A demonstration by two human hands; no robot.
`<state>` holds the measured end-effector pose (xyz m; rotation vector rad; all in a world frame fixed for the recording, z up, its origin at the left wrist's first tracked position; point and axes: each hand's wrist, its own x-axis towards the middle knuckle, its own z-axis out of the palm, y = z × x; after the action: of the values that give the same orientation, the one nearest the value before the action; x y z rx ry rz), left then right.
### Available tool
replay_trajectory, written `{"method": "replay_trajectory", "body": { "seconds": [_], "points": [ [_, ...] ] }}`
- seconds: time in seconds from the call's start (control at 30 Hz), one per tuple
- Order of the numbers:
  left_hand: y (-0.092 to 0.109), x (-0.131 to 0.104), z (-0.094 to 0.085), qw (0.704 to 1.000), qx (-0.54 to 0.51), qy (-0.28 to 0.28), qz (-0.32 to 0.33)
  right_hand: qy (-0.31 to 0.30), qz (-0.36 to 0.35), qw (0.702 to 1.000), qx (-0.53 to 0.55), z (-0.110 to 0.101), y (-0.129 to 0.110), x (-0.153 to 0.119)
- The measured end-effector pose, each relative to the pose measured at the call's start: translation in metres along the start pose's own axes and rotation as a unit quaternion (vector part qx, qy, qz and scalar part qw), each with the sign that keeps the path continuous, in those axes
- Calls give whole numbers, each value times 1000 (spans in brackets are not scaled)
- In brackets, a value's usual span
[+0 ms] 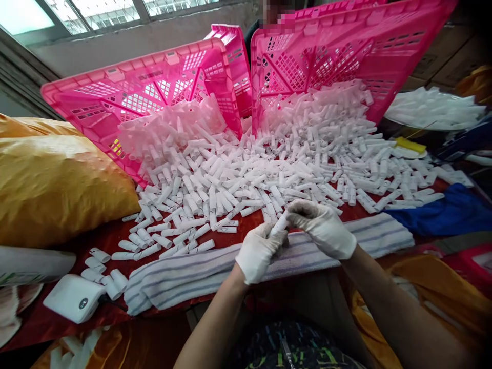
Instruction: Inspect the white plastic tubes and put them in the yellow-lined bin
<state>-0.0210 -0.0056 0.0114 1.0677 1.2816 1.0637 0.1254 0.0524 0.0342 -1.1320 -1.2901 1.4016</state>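
My left hand (259, 252), in a white glove, is closed around the lower end of a white plastic tube (281, 223). At the tube's upper end, the gloved fingers of my right hand (322, 230) pinch it. The tube is tilted, its top leaning to the right, and part of it is hidden by my fingers. Both hands are above a striped towel (161, 281) along the table's near edge. Just beyond them lies a large heap of similar white tubes (246, 177), some with dark marks.
Two tipped pink crates (144, 77) spill tubes onto the red table. A yellow sack (57, 184) bulges at left, near a white box (75, 299) with a cable. At right are a blue cloth (449, 211), a yellow item (410, 145) and a heaped tray of tubes (434, 108).
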Motion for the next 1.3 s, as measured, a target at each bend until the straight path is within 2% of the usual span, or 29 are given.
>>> {"method": "replay_trajectory", "body": {
  "seconds": [0.07,0.1,0.13,0.17,0.27,0.33,0.4,0.53,0.57,0.6,0.63,0.67,0.73,0.77,0.8,0.87,0.93,1.0,1.1,1.2,1.23,1.3],
  "points": [
    [13,-3,-6,974,-143,-135,-113,-24,-2,1000,11,-3,-2,1],
    [18,-5,-9,956,-190,-177,-139,-32,-2,999,20,-4,-2,1],
    [21,-6,-11,946,-213,-194,-148,-39,-1,999,27,-4,-1,2],
    [22,-6,-12,949,-209,-184,-146,-43,-1,999,32,-5,0,3],
    [21,-8,-9,978,-137,-91,-125,-45,-2,999,26,-5,3,4],
    [19,-8,-8,978,-145,-74,-129,-35,-15,999,8,-4,4,3],
    [17,-7,-10,955,-217,-125,-161,-36,-46,998,-11,-6,3,0],
    [15,-6,-16,864,-341,-273,-250,-96,-132,986,-36,-16,-1,-6],
    [15,-6,-15,852,-348,-291,-260,-110,-142,983,-40,-19,-1,-7],
    [15,-6,-13,854,-342,-296,-258,-115,-146,982,-41,-22,0,-8],
    [16,-7,-9,873,-319,-281,-241,-110,-145,983,-40,-24,1,-9],
    [16,-9,-5,906,-275,-245,-206,-97,-144,984,-35,-25,2,-9],
    [16,-13,5,977,-131,-134,-99,-64,-149,986,-22,-27,6,-9],
    [16,-15,9,995,-48,-80,-40,-54,-153,987,-16,-27,7,-10],
    [14,-17,13,999,29,-38,14,-51,-156,986,-11,-27,8,-10],
    [9,-19,18,984,145,17,105,-52,-162,985,-4,-25,9,-11],
    [3,-21,22,958,212,72,180,-46,-167,985,1,-22,8,-13],
    [-2,-21,25,934,249,120,227,-25,-170,985,5,-18,7,-17],
    [-2,-18,28,926,257,148,233,18,-145,989,19,-13,4,-24],
    [9,-15,25,932,234,155,230,53,-92,994,28,-11,2,-28],
    [14,-14,22,943,215,136,215,63,-85,994,28,-13,1,-28],
    [23,-13,15,977,157,33,138,67,-92,993,25,-17,0,-27]
  ]
}}
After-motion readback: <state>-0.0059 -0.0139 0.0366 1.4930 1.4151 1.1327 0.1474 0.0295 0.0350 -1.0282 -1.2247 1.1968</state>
